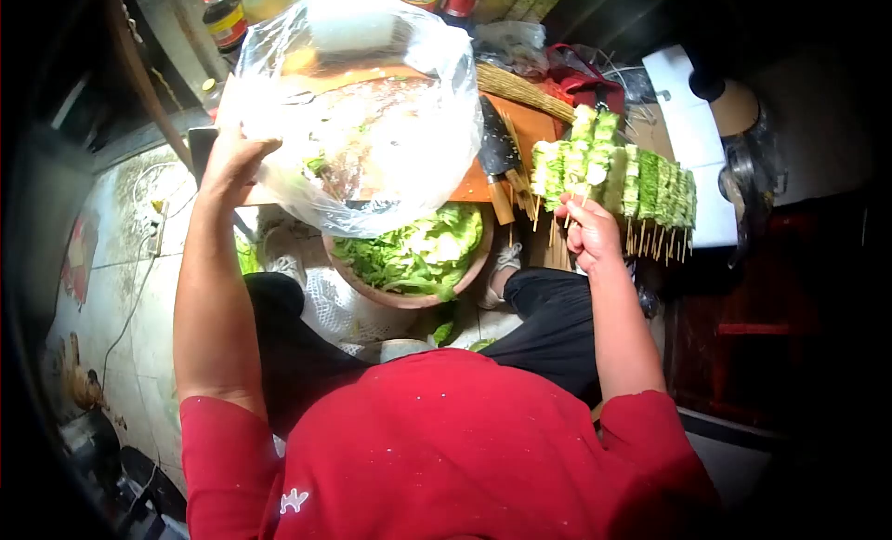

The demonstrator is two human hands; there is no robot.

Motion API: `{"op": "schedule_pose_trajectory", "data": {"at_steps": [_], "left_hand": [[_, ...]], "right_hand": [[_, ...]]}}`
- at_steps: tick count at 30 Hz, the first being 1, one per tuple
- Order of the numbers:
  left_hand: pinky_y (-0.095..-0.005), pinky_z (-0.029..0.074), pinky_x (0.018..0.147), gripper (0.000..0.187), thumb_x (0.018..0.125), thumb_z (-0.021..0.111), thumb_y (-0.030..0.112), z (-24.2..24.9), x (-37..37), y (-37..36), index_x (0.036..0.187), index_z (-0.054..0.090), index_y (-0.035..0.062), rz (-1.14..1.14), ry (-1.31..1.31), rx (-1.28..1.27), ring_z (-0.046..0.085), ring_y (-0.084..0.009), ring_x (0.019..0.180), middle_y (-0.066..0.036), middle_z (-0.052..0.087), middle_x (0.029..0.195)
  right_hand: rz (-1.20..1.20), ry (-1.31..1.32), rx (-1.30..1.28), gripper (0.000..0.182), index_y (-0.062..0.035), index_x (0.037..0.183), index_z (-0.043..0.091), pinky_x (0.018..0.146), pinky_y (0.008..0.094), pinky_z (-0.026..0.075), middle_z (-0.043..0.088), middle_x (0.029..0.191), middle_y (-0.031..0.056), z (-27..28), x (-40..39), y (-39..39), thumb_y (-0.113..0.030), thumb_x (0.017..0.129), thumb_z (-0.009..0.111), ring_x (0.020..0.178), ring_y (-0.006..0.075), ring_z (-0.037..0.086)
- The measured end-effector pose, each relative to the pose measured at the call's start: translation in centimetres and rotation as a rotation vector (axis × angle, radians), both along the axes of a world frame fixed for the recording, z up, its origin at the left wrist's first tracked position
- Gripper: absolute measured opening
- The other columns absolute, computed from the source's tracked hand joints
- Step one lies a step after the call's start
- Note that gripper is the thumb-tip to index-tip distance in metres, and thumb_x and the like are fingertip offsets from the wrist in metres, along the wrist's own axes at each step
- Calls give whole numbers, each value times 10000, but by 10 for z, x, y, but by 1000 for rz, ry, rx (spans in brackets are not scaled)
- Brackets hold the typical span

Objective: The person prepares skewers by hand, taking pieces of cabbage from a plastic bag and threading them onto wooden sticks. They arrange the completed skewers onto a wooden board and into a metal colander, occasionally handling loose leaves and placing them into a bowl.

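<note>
The right hand [591, 235] has its grip pinched nearly closed on the bare stick end of a green skewer [585, 159]; whether it has hold of more than one stick, I cannot tell. The left hand [237, 164] is closed on the left edge of a clear plastic bag [372, 159], which spreads over the counter [531, 122]. The step in hand appears to be handling skewers with the bag held by its edge; the next move calls for a steady pinch and a bag kept spread.

Both arms reach forward, well apart. The left forearm [214, 308] runs nearly straight ahead, while the right forearm [630, 326] angles slightly inward. Beyond the right hand, more skewers [662, 189] lie in a row, sticks toward the person. A knife [499, 150] lies between bag and skewers; a basin [418, 302] of leafy greens [423, 247] sits below the bag.
</note>
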State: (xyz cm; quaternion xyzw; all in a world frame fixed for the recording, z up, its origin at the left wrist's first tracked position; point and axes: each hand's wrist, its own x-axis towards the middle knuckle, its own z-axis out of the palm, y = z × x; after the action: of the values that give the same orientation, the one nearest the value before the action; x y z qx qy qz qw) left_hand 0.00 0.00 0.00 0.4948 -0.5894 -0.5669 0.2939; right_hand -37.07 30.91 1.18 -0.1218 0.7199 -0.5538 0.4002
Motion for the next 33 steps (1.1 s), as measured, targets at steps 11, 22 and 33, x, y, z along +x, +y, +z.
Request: {"op": "schedule_pose_trajectory", "data": {"at_steps": [11,22,33], "left_hand": [[-309,498,801,658,693,696,42,-15,14,-13,1267,392,-65,21,-9,-100,585,-231,937,-178,574,1093],[-336,478,868,653,696,700,106,-6,5,-13,1278,436,-26,13,-507,-292,625,-263,944,-202,623,1075],[-373,477,883,635,724,696,184,5,-2,-7,1272,438,-7,26,-659,-259,623,-323,998,-245,617,1089]], "right_hand": [[672,-226,-140,237,75,1102,516,343,166,292,630,848,102,44,148,-123,-90,935,481,373,29,390],[712,-370,120,219,17,1074,589,380,203,300,645,811,64,-69,177,-243,-110,904,537,414,50,358],[771,-246,351,217,-38,1071,621,373,242,305,674,895,85,-142,162,-250,-123,900,518,420,75,384]]}}
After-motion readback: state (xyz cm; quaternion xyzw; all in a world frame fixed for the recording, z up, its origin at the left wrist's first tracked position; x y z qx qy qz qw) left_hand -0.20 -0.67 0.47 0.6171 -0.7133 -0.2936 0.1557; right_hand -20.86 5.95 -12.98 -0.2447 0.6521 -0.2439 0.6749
